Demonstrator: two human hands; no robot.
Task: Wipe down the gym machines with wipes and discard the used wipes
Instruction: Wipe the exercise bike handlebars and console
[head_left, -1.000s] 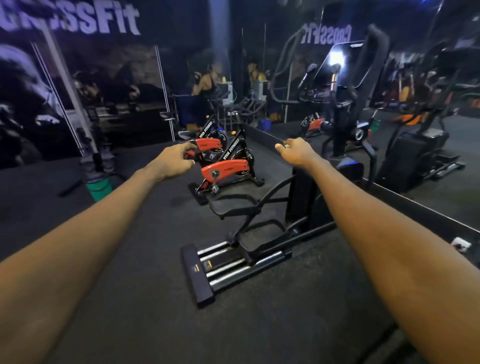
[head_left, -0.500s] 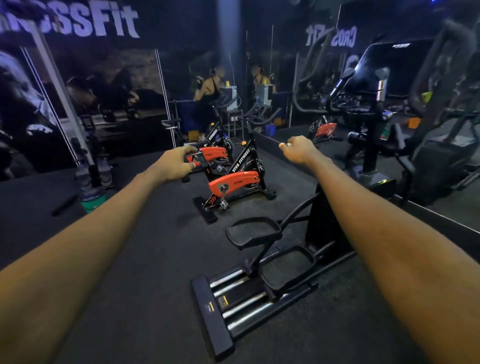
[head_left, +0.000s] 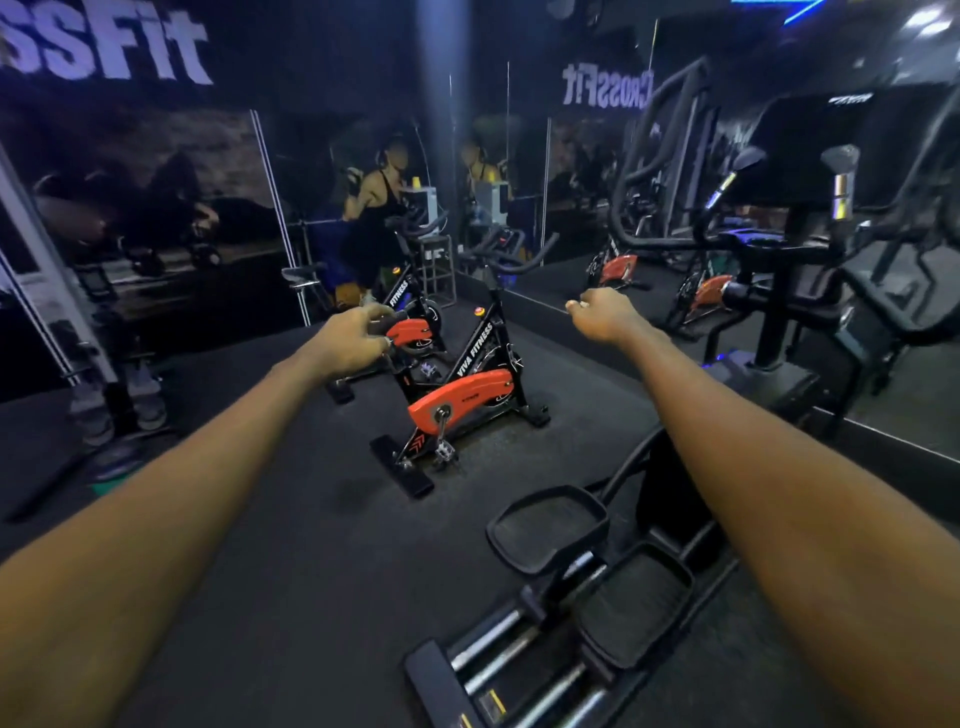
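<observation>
Head view: both arms stretched forward, mid frame. Left hand (head_left: 345, 340) grip curled shut around something small and dark, can't tell what. Right hand (head_left: 602, 313) grip loosely closed, contents unclear. No wipe clearly visible. Elliptical (head_left: 550, 587) lower right, spin bike (head_left: 462, 395) centre. Likely moving to the next machine; wipe handles and seat first. Open floor (head_left: 260, 519) left; mirror (head_left: 597, 208) base edges the right.
</observation>
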